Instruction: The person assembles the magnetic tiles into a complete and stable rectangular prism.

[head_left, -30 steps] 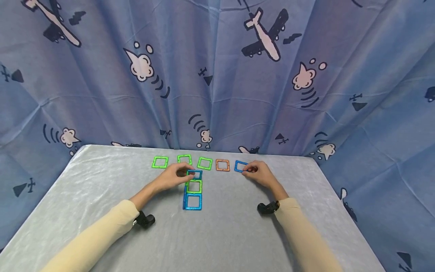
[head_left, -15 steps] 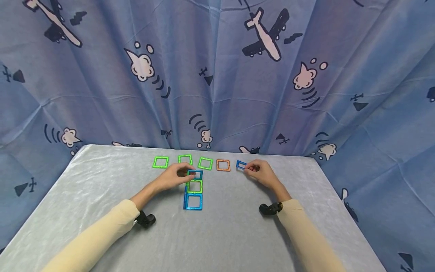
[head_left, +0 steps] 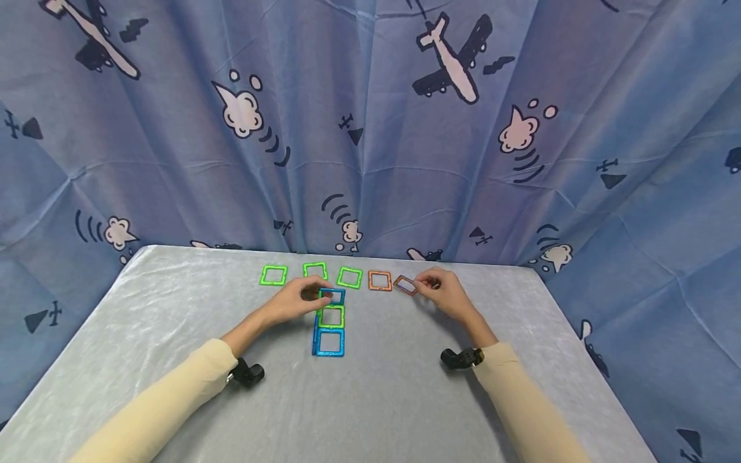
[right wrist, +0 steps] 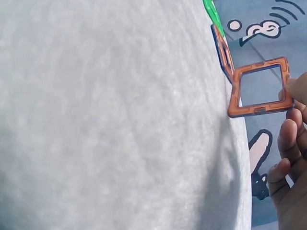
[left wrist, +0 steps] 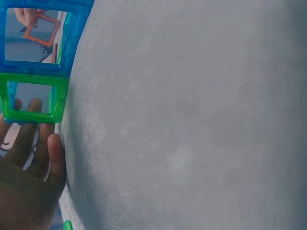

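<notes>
loose green frames (head_left: 350,269): 3 | loose orange frame (head_left: 380,289): 1 | pinched orange frame (right wrist: 259,111): 1 | joined frame structure (head_left: 331,328): 1, overlapping pieces not countable | hands (head_left: 289,302): 2 | cream sleeves (head_left: 164,402): 2 | black wrist devices (head_left: 247,373): 2 | table (head_left: 393,399): 1 | patterned curtain (head_left: 370,148): 1

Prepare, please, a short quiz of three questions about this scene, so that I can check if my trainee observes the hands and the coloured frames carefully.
1. Counting: how many green frames lie in the row along the far side of the table?
2. True or false: the right hand holds a green frame.
3. Fill the gap: of the joined frames at the left hand, the one lowest in the head view is ____.

Key:
1. Three, all to the left of the orange frame.
2. False; it pinches an orange-faced frame with a dark blue edge.
3. Blue.
</notes>
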### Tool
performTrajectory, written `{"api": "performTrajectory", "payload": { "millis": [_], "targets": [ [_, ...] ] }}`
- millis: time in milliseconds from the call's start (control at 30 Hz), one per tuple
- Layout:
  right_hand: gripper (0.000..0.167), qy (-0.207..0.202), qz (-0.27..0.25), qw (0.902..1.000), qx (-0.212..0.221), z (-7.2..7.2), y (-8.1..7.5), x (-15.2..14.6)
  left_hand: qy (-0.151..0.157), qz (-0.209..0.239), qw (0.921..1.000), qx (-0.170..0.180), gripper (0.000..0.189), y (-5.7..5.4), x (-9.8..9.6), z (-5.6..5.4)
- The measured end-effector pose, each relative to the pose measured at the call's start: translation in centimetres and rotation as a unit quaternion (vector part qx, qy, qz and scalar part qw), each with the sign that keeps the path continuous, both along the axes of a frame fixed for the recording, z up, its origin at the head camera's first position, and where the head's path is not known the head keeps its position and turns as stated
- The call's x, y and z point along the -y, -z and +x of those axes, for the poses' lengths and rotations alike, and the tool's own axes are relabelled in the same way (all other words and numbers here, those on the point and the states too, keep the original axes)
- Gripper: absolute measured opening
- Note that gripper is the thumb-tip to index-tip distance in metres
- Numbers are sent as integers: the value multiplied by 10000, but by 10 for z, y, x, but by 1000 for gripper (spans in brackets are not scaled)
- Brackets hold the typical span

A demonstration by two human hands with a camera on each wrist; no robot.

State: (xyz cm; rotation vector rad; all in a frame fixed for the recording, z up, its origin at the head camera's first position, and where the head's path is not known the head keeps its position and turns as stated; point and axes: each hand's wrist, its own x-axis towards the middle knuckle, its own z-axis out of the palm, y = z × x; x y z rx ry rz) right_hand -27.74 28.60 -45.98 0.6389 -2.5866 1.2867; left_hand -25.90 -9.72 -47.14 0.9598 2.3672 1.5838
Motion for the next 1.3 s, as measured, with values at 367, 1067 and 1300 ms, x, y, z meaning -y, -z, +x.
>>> {"api": "performTrajectory", "payload": {
  "millis": [367,1067,1300],
  "targets": [
    [3,-148,162,9997,-126,9,-6,4,36,107,9999,89,30,1,4,-1],
    [4,-474,482,9977,-42,28,-15,23,16,142,9999,-16,28,-2,12,0],
    [4,-347,456,9984,1,35,-18,32,9,164,9999,-16,28,-2,14,-1]
  ]
}}
